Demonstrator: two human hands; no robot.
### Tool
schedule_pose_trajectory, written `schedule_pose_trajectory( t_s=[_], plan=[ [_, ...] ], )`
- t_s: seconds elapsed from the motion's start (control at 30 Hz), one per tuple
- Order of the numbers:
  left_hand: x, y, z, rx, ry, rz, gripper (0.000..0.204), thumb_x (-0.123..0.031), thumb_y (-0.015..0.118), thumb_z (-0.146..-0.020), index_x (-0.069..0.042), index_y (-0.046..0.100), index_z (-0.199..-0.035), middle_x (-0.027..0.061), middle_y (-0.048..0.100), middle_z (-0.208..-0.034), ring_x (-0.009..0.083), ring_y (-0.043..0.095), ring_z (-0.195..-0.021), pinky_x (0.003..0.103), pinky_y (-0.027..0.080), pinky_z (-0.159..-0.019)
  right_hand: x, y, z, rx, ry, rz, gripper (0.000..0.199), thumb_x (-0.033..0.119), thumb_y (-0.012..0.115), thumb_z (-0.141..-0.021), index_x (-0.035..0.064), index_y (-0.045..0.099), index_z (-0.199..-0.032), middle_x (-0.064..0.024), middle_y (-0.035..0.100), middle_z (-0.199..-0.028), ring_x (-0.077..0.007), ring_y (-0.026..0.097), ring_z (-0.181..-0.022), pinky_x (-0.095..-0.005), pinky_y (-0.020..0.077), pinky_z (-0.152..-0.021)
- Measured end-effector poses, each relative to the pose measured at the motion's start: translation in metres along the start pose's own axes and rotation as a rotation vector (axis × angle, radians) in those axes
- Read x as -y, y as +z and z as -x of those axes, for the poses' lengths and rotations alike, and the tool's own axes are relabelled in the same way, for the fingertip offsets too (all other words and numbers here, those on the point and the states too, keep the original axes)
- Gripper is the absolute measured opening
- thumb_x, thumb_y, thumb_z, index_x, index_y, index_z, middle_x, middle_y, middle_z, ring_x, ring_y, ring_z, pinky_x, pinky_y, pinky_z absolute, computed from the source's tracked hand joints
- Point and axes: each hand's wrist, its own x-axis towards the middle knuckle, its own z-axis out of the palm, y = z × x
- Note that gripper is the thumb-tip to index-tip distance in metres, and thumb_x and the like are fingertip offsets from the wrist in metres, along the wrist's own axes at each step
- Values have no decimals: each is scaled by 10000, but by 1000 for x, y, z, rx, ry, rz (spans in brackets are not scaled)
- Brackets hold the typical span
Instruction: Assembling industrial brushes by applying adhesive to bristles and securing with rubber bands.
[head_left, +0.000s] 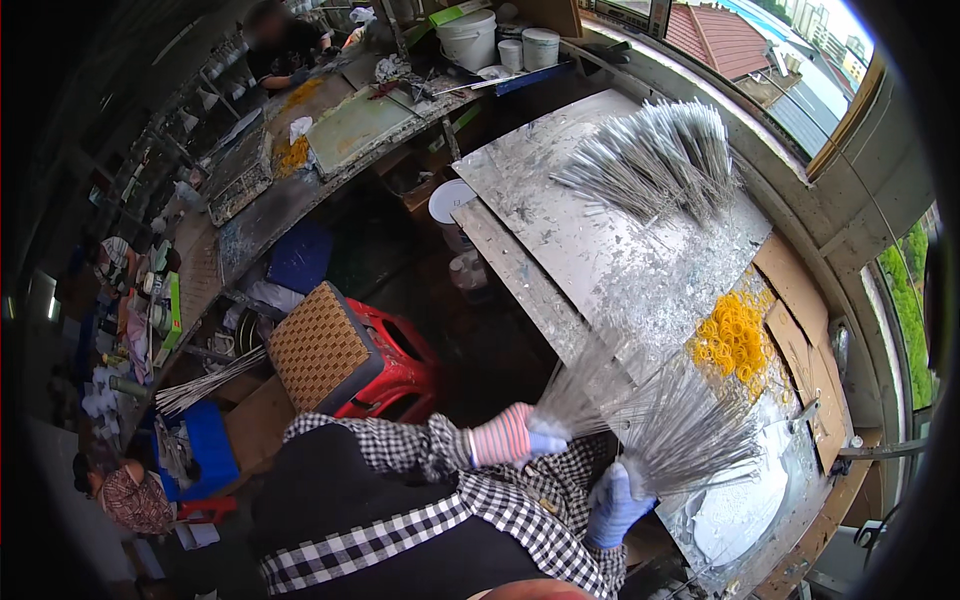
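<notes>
Low in the view, above a checked shirt and dark apron, the left hand (530,440) in a blue glove with a striped pink cuff closes its fingers around the base of a fan of thin silvery rods (590,385); the fingertips themselves are buried in the bunch and hard to make out. Just right of it, the right hand (615,500), also blue-gloved, curls its fingers about the foot of a second, denser fan of rods (690,430), whose tips spread up and rightward from the grip. Motion blurs the left bundle into a grey haze.

Beyond the fingertips lies a metal-sheeted bench (560,230), scratched and speckled with pale flecks. Right of the rod tips sits a heap of yellow rubber bands (732,338), small glossy loops. Farther out from the hands, a large sheaf of the same rods (655,160) rests fanned on the sheet.

Left of the hands stands a red plastic stool (395,365) with a woven brown cushion (318,345). At the far top, white buckets (470,38) stand beside another person, partly cut off.
</notes>
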Motion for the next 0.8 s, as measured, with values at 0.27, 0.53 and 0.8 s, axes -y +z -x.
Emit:
schedule_pose_trajectory(
  t_s=[0.27, 0.53, 0.8],
  plan=[
    [-2, 24, -18, -206, 211, 417, 131, -173, 756, -949, -47, 723, -937, -17, 609, -654, 46, 527, -488, 227, 424, -448, -7, 16, 12, 117, -217, 121, 160, 127, 700, -900, -30, 683, -921, -11, 545, -623, -93, 479, -480, -267, 378, -450],
    [-31, -57, -16, -245, 422, -145, 235, -187, 782, -927, -6, 727, -1066, 9, 724, -851, 49, 629, -715, 243, 525, -636, 16, -28, 16, 1, 249, -23, 105, -15, 704, -870, -40, 693, -971, -50, 686, -855, -108, 600, -704, -256, 492, -646],
    [9, 48, 7, -41, 113, 164, 258, -255, 768, -946, -15, 752, -1041, -13, 701, -783, 30, 520, -519, 202, 424, -471, 6, 29, -17, 43, -71, -189, 237, 196, 690, -928, 74, 603, -744, -14, 550, -623, -86, 484, -480, -277, 382, -458]
  ],
)
